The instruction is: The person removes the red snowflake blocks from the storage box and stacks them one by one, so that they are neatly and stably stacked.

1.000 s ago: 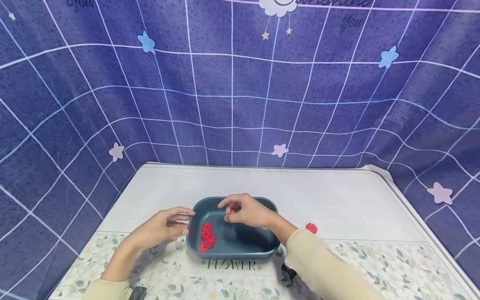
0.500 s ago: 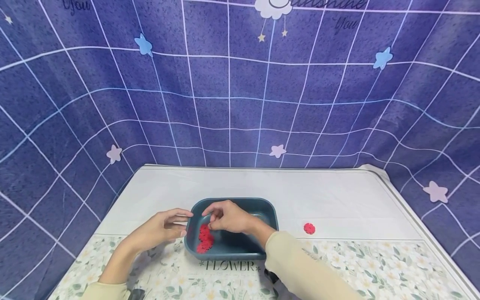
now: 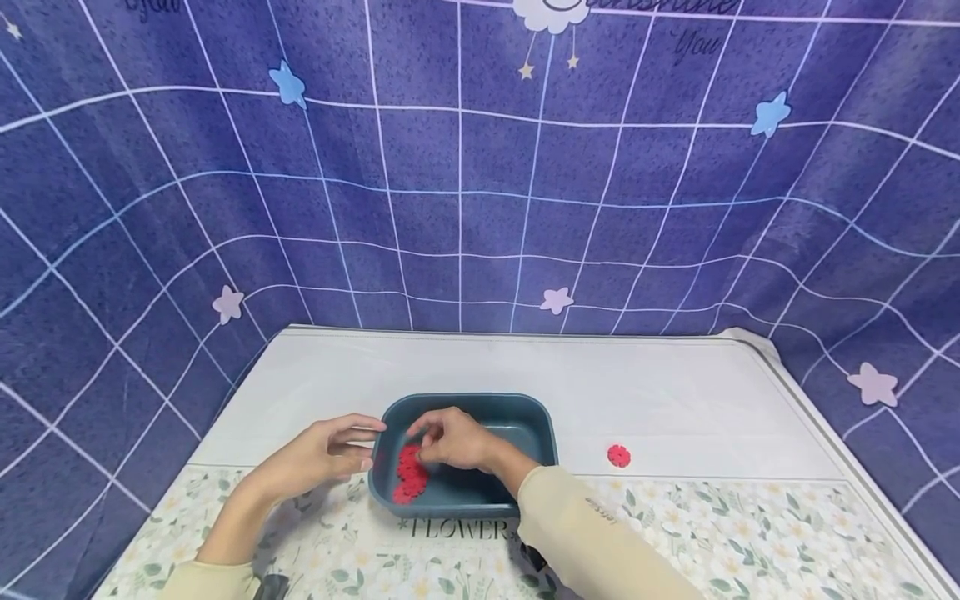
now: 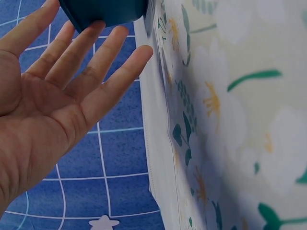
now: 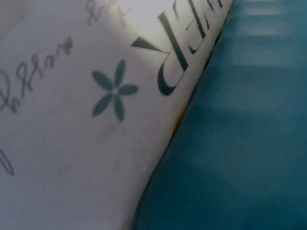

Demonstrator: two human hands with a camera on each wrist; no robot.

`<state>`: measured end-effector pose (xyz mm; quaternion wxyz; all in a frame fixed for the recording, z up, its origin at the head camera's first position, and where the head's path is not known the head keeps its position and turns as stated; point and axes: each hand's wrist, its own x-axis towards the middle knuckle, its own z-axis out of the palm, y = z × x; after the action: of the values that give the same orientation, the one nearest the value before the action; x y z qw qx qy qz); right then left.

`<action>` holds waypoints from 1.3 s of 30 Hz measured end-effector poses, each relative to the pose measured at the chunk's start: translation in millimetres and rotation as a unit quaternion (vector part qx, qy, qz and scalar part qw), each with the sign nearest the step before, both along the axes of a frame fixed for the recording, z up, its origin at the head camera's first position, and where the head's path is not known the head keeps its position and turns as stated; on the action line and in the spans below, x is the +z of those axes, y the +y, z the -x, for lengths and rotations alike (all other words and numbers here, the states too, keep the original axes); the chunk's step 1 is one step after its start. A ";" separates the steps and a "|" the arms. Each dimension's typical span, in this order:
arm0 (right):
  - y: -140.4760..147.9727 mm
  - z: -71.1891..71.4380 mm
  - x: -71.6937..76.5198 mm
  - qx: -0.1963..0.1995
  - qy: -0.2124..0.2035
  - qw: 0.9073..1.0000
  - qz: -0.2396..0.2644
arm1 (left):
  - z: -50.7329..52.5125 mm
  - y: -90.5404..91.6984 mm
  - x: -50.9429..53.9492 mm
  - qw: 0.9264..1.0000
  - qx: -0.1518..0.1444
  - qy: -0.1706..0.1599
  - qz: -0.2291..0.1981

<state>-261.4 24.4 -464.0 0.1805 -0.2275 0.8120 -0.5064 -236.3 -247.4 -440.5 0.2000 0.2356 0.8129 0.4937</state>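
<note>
A dark teal rectangular tub [image 3: 495, 510] stands on the table, and several red scalloped discs [image 3: 410, 483] lie clustered at its left end. My right hand [image 3: 459, 440] reaches down inside, fingers bent, its thumb tip against the top of the red cluster. Whether a disc is pinched there is hidden. My left hand [image 3: 318, 454] is beside the tub's left end, fingers spread and relaxed. In the left wrist view, the left fingers [image 4: 91, 72] reach up to the tub's outer wall [image 4: 112, 12]. The right wrist view shows only the tub's side [image 5: 240, 143] and the mat.
One more red scalloped disc [image 3: 618, 456] lies on the white tabletop [image 3: 675, 400], right of the tub. A flower-print mat [image 3: 765, 533] covers the near part of the table. Behind hangs a purple-blue grid curtain [image 3: 420, 225] with stars.
My right hand has moved left and slightly down within the tub, from its middle to the red discs, and hardly shifted in the last half second. The left hand stays put.
</note>
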 end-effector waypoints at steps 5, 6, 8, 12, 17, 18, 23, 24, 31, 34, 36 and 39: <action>-3.4 2.3 -4.6 -0.013 0.013 1.000 -0.015 | -0.4 -0.9 1.3 1.000 0.001 0.004 0.003; -4.1 2.8 -5.1 -0.012 0.016 1.000 -0.021 | -0.5 -1.2 1.3 1.000 0.001 0.005 0.003; -5.3 3.2 -5.6 -0.009 0.019 0.999 -0.031 | -0.4 -1.7 0.8 1.000 -0.001 0.005 0.000; -7.8 3.0 -5.8 -0.006 0.033 0.998 -0.060 | 0.1 -2.2 -0.4 1.000 -0.005 0.003 -0.005; -12.1 2.3 -5.5 -0.008 0.061 0.994 -0.094 | 0.1 -2.9 -0.5 1.000 -0.006 0.004 -0.004; -12.9 2.3 -5.6 -0.010 0.066 0.993 -0.098 | 0.1 -2.8 -0.5 1.000 -0.005 0.004 -0.004; -14.9 1.6 -6.2 -0.018 0.077 0.991 -0.111 | 0.1 -1.6 -0.9 1.000 -0.005 -0.003 -0.010; -14.9 1.4 -6.2 -0.020 0.077 0.991 -0.111 | 0.2 -1.4 -1.1 1.000 -0.004 -0.004 -0.010; -14.7 -0.5 -5.6 -0.033 0.064 0.992 -0.106 | 1.3 -0.3 -3.6 1.000 -0.002 -0.011 -0.013; -14.6 -0.9 -5.0 -0.031 0.059 0.992 -0.106 | 1.4 -0.4 -3.5 1.000 0.000 -0.011 -0.014; -14.2 -1.0 -4.7 -0.026 0.059 0.992 -0.110 | 1.1 -0.3 -3.2 1.000 0.001 -0.009 -0.012; -13.5 -0.8 -5.0 -0.018 0.061 0.991 -0.115 | 0.7 0.2 -2.5 1.000 0.001 -0.008 -0.010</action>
<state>-260.6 10.9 -469.0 0.1467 -0.2211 0.8782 -0.3979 -237.0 -247.2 -443.0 0.2032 0.2328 0.8066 0.5039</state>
